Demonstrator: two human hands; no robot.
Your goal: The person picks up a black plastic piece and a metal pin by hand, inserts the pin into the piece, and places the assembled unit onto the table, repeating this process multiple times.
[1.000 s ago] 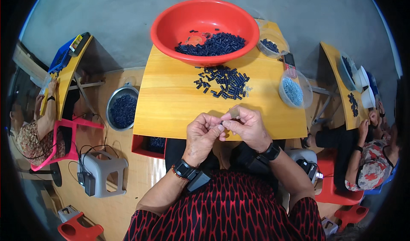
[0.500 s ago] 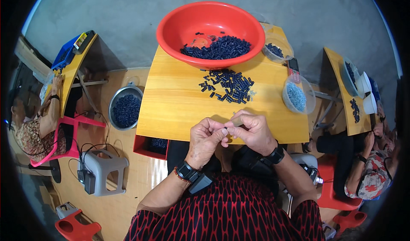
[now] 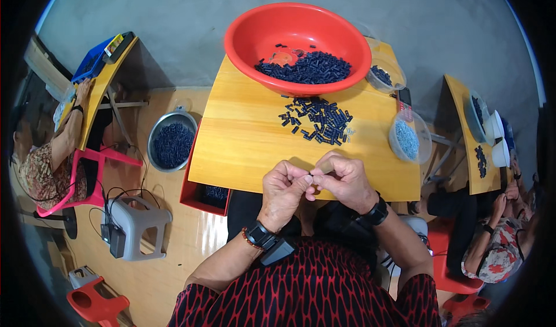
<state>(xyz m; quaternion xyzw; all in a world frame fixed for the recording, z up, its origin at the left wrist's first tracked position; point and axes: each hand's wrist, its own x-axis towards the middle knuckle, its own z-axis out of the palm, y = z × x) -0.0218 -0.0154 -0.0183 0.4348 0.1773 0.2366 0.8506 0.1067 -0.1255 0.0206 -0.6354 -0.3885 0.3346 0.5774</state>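
My left hand and my right hand meet over the near edge of the yellow table. Both are closed, thumbs and forefingers pinched together at the tips. A tiny dark piece shows between them, mostly covered by the fingers; its kind is too small to make out. Beyond the hands lies a loose pile of short dark-blue tubes, with a few tiny pale pieces at its right side. Behind the pile, a large red basin holds many more of these tubes.
Right of the pile are a clear tub of small light-blue pieces, a red mobile phone and a tub of dark tubes. A metal bowl, a red box and a grey stool stand left. People sit at both side tables.
The view has turned slightly, so the table and basin appear farther right. Both hands stay pinched together at nearly the same spot, with only a slight shift of the fingers.
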